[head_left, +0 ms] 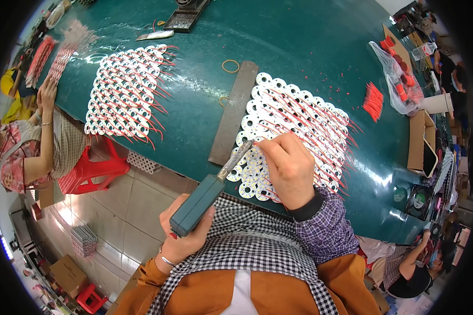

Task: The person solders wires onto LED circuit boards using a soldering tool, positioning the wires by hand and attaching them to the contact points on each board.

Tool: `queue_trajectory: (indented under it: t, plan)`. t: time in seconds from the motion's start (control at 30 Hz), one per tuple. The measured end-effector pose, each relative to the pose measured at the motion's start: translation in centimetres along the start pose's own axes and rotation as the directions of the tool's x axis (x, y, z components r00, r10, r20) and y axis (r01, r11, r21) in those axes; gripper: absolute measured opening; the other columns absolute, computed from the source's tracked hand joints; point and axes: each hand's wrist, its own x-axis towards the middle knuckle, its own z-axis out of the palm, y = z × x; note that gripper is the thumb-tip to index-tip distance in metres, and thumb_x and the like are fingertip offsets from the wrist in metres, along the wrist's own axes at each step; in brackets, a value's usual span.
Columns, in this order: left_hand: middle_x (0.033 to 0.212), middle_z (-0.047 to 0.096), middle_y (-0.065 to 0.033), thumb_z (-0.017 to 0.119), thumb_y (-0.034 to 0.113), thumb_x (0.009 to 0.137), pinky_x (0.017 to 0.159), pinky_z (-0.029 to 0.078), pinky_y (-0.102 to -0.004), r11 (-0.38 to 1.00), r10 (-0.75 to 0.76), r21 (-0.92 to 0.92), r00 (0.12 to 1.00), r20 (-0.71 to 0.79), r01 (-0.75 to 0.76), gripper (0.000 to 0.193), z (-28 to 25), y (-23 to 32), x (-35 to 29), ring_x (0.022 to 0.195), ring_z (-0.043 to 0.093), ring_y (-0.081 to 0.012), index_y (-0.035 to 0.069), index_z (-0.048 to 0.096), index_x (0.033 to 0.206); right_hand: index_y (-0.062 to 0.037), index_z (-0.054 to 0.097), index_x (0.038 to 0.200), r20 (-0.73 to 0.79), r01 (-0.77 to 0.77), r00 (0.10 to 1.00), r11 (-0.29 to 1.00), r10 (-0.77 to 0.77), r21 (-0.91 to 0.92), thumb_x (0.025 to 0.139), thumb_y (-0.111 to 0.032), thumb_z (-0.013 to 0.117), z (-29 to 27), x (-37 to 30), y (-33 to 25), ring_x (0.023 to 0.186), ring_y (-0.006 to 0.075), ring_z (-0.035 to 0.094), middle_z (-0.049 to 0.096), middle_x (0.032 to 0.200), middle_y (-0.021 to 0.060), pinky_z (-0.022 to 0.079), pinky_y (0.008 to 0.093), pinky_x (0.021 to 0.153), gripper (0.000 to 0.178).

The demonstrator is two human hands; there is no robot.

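Observation:
My left hand (192, 242) is wrapped around the dark green handle of a soldering iron (198, 205), whose metal tip points up and to the right. My right hand (293, 170) pinches something too small to make out, right beside that tip. Both meet over the near left part of a sheet of round white circuit boards (264, 107). Red wires lie in slanting rows across these boards, but the nearest left boards show none. A flat brown metal bar (235, 113) lies along the sheet's left edge.
A second wired board sheet (123, 94) lies left on the green table (205, 58). Cut red wires (373, 102) are piled right, near a plastic bag (399, 84) of red spools and a cardboard box (421, 136). A co-worker's hands (47, 97) rest at the far left; a red stool (97, 170) stands below.

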Motion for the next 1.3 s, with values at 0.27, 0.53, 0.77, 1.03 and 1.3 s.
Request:
queue_trajectory:
  t: [0.27,0.53,0.77,1.03,1.3]
  plan:
    - [0.083,0.066,-0.0086,0.078,0.003,0.082,0.057,0.049,-0.0275,1.0,-0.021,-0.013,0.999,-0.026,0.02,0.017,-0.1,-0.1,-0.2,0.064,0.063,-0.017,-0.002,0.07,0.095,-0.0071,0.069,0.091,-0.008,0.004,1.0,1.0,-0.004,-0.013,0.076,0.001,0.07,0.1,-0.1,0.0,0.071,0.0229,0.06,0.055,0.078,0.006,0.05,0.0365,0.058,0.017]
    - [0.086,0.068,-0.0094,0.078,0.004,0.081,0.06,0.051,-0.0283,0.999,-0.029,-0.028,0.999,-0.046,0.028,0.021,-0.2,-0.2,-0.6,0.067,0.065,-0.018,-0.002,0.071,0.1,-0.0063,0.069,0.091,-0.004,-0.016,1.0,1.0,0.016,-0.009,0.076,0.0,0.07,0.1,-0.1,-0.1,0.072,0.024,0.061,0.055,0.08,0.0064,0.05,0.0371,0.06,0.016]
    - [0.091,0.07,-0.0103,0.078,0.004,0.082,0.063,0.052,-0.0272,0.999,-0.035,0.0,0.999,-0.03,0.035,0.024,-0.4,0.5,-0.5,0.071,0.067,-0.0178,-0.003,0.071,0.104,-0.0044,0.067,0.09,-0.038,-0.007,0.999,0.999,0.009,0.05,0.075,0.002,0.069,0.0,-0.1,-0.1,0.076,0.0257,0.06,0.055,0.081,0.0079,0.049,0.038,0.064,0.016]
    - [0.09,0.07,-0.0111,0.078,0.001,0.08,0.061,0.051,-0.0276,1.0,-0.005,-0.017,0.999,-0.035,0.004,0.024,-0.3,0.3,-0.2,0.069,0.066,-0.0179,-0.004,0.07,0.103,-0.0048,0.067,0.09,-0.009,0.01,1.0,0.999,-0.009,0.042,0.074,0.003,0.068,0.0,-0.3,0.2,0.077,0.026,0.059,0.056,0.083,0.0075,0.049,0.0378,0.066,0.018]
    - [0.086,0.069,-0.0107,0.078,0.001,0.079,0.057,0.049,-0.0277,0.999,-0.002,-0.037,1.0,-0.023,0.001,0.02,0.3,-0.2,0.0,0.064,0.064,-0.0178,-0.004,0.07,0.097,-0.0038,0.068,0.093,-0.002,-0.002,1.0,1.0,0.002,0.015,0.074,0.003,0.07,0.1,-0.5,0.1,0.078,0.0257,0.059,0.057,0.084,0.0077,0.05,0.0383,0.066,0.02]
